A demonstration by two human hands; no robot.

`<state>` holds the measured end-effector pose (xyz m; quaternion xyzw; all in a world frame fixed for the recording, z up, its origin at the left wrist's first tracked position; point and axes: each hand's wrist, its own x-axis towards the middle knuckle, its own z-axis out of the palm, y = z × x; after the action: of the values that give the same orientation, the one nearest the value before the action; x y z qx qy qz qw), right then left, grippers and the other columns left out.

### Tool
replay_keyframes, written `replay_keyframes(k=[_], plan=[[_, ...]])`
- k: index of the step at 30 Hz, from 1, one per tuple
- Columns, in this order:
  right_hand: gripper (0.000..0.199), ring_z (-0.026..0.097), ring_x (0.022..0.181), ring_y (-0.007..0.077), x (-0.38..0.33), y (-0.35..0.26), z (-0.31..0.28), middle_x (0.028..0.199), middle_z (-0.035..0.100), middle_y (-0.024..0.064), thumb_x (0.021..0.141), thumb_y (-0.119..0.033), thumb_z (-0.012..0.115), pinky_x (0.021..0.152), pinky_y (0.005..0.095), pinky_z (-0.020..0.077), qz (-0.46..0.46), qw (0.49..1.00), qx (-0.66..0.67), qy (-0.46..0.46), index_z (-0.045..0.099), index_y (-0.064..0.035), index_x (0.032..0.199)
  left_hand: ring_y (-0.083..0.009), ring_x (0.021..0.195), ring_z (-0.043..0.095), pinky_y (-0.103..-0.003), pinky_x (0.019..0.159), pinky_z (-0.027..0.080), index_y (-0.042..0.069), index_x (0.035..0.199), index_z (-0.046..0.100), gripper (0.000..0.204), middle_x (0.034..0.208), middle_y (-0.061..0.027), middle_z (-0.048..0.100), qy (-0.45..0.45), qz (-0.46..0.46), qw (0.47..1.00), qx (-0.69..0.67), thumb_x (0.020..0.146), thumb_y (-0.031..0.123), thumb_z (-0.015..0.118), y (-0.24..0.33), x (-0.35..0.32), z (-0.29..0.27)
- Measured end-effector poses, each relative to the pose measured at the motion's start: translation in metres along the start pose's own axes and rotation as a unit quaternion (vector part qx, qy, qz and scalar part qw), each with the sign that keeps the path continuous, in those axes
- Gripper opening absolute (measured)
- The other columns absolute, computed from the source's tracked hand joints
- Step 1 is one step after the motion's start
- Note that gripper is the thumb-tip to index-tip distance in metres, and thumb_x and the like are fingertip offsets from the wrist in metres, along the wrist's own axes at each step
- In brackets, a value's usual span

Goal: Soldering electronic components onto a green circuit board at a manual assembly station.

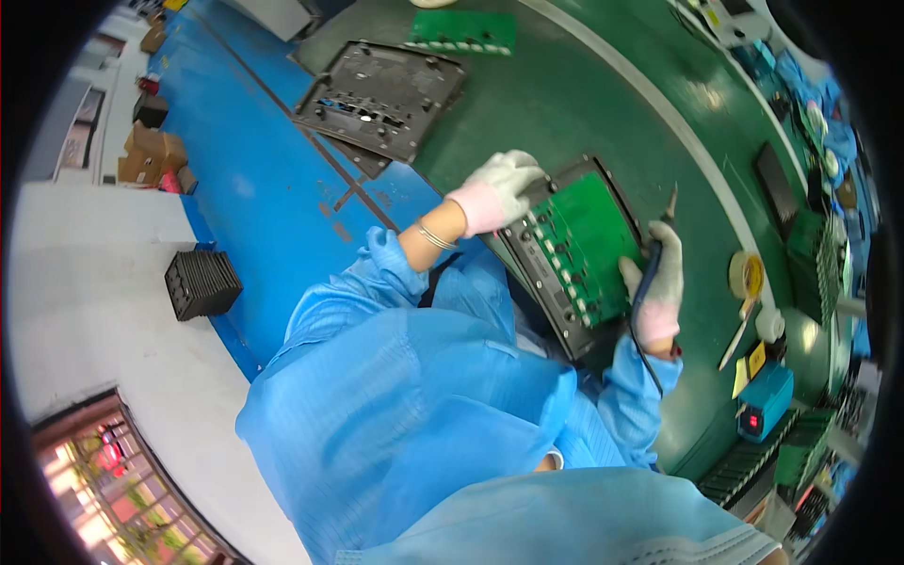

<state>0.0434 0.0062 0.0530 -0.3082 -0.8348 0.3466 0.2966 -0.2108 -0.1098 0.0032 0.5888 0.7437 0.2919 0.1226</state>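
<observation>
A green circuit board (589,235) lies in a black frame-like tray (607,179) at the table's near edge. White connectors line the board's left side. My left hand (504,191), in a white glove with a pink cuff, is closed at the tray's upper left corner, its fingers bent over the edge. My right hand (662,287), gloved alike, is closed around a soldering iron (669,215), whose tip points away from me, off the board. The iron's dark cable runs down over that hand to the forearm. My right thumb rests against the board's right edge.
Another black tray (381,94) lies at the far left, by a second green board (463,32). To the right are a yellow tape roll (747,275), a white-handled brush-like tool (737,336) and a blue soldering station (766,400). Stacked black trays (203,284) stand by the wall.
</observation>
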Motion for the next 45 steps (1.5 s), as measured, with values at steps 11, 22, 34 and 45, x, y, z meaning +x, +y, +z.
replay_keyframes(k=[11, 22, 34, 45], plan=[[0.043, 0.050, 0.107, 0.0187, -0.038, -0.049, -0.077, 0.112, 0.051, 0.0087, 0.084, -0.009, 0.065, 0.097, 0.0325, 0.0382, 0.076, 0.982, 0.071, 0.157, 0.049, -0.0021, 0.124, -0.0345, 0.109, 0.058, -0.039, 0.097, 0.047, 0.002, 0.101, 0.066, 0.037, 0.114, -0.0173, 0.062, 0.041, 0.068, 0.997, 0.020, 0.067, 0.016, 0.060, -0.007, 0.014, -0.111], [0.014, 0.062, 0.087, 0.0254, -0.109, 0.023, -0.068, 0.086, 0.064, 0.0116, 0.083, -0.005, 0.065, 0.075, 0.0338, 0.0498, -0.107, 0.925, -0.219, 0.292, 0.065, -0.0061, 0.097, -0.0161, 0.097, 0.062, -0.028, 0.080, 0.050, 0.001, 0.123, 0.061, 0.049, 0.117, -0.0088, 0.066, 0.126, -0.229, 0.965, 0.004, 0.077, 0.014, 0.058, -0.219, -0.011, -0.247], [0.027, 0.056, 0.070, 0.0275, -0.150, 0.041, -0.047, 0.075, 0.050, 0.0082, 0.070, -0.007, 0.061, 0.061, 0.0396, 0.0455, -0.072, 0.953, -0.289, 0.056, 0.061, -0.0141, 0.096, -0.0292, 0.115, 0.057, -0.033, 0.099, 0.043, -0.002, 0.125, 0.057, 0.044, 0.124, -0.0191, 0.059, 0.076, 0.039, 0.994, -0.061, 0.082, 0.011, 0.062, 0.000, 0.072, -0.083], [0.046, 0.064, 0.081, 0.0308, -0.191, 0.061, -0.036, 0.090, 0.062, 0.0097, 0.055, 0.009, 0.075, 0.065, 0.0393, 0.0509, -0.062, 0.904, -0.214, 0.366, 0.058, -0.0104, 0.093, -0.0250, 0.093, 0.065, -0.036, 0.068, 0.054, 0.011, 0.118, 0.059, 0.033, 0.129, -0.0103, 0.056, -0.114, 0.283, 0.915, 0.263, 0.085, 0.011, 0.052, 0.124, 0.341, 0.168]])
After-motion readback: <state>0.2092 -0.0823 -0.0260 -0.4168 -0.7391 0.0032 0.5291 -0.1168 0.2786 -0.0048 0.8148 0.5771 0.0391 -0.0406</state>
